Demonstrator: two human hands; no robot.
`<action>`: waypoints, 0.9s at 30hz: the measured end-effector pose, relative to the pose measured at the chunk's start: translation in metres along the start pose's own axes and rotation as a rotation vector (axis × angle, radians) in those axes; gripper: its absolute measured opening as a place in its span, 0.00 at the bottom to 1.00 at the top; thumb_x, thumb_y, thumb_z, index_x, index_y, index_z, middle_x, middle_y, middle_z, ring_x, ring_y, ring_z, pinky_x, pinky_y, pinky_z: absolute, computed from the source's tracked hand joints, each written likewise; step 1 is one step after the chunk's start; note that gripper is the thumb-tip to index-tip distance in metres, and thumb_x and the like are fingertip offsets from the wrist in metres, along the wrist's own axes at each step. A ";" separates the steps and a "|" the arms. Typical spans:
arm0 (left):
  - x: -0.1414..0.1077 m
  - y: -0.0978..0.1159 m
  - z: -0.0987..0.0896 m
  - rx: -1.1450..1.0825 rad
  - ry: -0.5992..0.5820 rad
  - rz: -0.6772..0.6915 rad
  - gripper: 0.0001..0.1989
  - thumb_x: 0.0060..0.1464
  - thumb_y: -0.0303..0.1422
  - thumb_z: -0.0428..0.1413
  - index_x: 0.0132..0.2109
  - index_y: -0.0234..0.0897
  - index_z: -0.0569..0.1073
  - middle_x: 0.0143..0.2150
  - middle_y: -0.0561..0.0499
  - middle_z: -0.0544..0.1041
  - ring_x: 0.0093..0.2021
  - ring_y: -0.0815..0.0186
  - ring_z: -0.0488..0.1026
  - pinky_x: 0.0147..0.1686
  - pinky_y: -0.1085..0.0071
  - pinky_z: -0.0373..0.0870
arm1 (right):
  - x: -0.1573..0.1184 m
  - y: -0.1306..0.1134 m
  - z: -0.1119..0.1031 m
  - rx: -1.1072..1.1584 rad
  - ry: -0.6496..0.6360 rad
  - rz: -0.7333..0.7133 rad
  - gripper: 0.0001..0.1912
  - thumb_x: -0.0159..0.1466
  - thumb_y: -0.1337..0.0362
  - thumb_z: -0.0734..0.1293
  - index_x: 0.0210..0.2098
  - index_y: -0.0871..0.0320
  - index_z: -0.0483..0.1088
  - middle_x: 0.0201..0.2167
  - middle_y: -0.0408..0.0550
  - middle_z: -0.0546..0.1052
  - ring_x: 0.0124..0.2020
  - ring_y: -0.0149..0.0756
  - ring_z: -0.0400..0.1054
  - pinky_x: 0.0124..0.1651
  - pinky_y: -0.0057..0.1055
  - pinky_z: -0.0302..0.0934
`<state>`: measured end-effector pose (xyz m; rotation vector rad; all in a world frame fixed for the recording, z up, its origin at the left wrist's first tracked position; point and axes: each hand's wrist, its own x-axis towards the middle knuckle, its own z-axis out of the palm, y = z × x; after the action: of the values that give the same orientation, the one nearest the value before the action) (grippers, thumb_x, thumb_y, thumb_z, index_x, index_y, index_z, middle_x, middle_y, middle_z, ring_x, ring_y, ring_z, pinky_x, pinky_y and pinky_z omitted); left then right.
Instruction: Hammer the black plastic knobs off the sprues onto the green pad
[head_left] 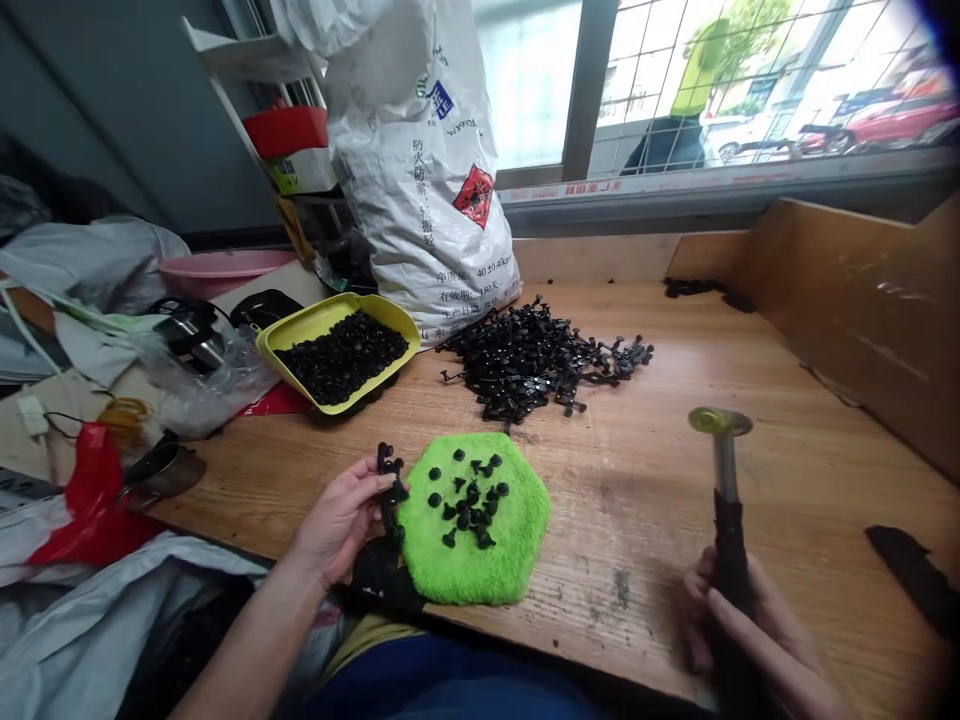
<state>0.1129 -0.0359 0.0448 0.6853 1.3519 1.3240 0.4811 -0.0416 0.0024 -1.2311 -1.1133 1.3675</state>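
My left hand (346, 515) pinches a strip of black plastic parts (388, 462) at the left edge of a fuzzy green hexagonal pad (521, 545). Several small black mushroom-shaped pieces (472, 515) lie scattered on the pad, some upright and some tipped over. On the right, my right hand (757, 610) is closed round the dark wrapped handle of a small hammer (725, 465). Its yellowish, translucent head points up and away from me, apart from the pad. Behind the pad spreads a heap of black plastic strips (525, 360).
Left of the heap, a yellow scoop tray (337, 400) holds many small black pieces. A large white sack (427, 180) stands behind them. Along the right runs a wooden board (862, 310); a dark flat piece (911, 575) lies nearer. Bags and a metal cup (165, 470) crowd the left.
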 end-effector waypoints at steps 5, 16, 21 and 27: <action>-0.002 -0.013 0.012 -0.160 0.057 -0.069 0.11 0.43 0.26 0.59 0.37 0.34 0.68 0.28 0.52 0.74 0.24 0.74 0.69 0.18 0.84 0.58 | -0.001 -0.005 0.003 -0.434 -0.235 -0.064 0.17 0.56 0.54 0.66 0.44 0.51 0.68 0.37 0.49 0.75 0.29 0.41 0.70 0.27 0.31 0.65; 0.012 -0.017 0.014 -0.181 0.070 -0.088 0.09 0.43 0.26 0.59 0.34 0.33 0.68 0.27 0.52 0.73 0.18 0.78 0.66 0.15 0.85 0.61 | 0.017 -0.035 0.052 -0.940 -0.343 -0.374 0.13 0.65 0.57 0.56 0.45 0.51 0.66 0.41 0.45 0.75 0.40 0.41 0.69 0.34 0.27 0.63; 0.013 -0.014 0.016 -0.135 0.074 -0.104 0.08 0.43 0.26 0.58 0.33 0.33 0.67 0.26 0.51 0.73 0.17 0.77 0.66 0.14 0.85 0.62 | 0.023 -0.034 0.066 -0.988 -0.405 -0.441 0.12 0.66 0.57 0.55 0.43 0.51 0.66 0.33 0.44 0.75 0.34 0.39 0.70 0.32 0.28 0.61; 0.015 -0.011 0.019 -0.062 0.090 -0.107 0.08 0.41 0.27 0.59 0.28 0.34 0.65 0.22 0.54 0.71 0.16 0.77 0.65 0.13 0.85 0.59 | 0.026 -0.033 0.075 -1.009 -0.418 -0.518 0.13 0.66 0.61 0.53 0.48 0.51 0.62 0.38 0.48 0.74 0.33 0.40 0.70 0.30 0.31 0.60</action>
<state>0.1298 -0.0186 0.0334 0.5097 1.3936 1.3188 0.4083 -0.0141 0.0373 -1.1720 -2.3949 0.6357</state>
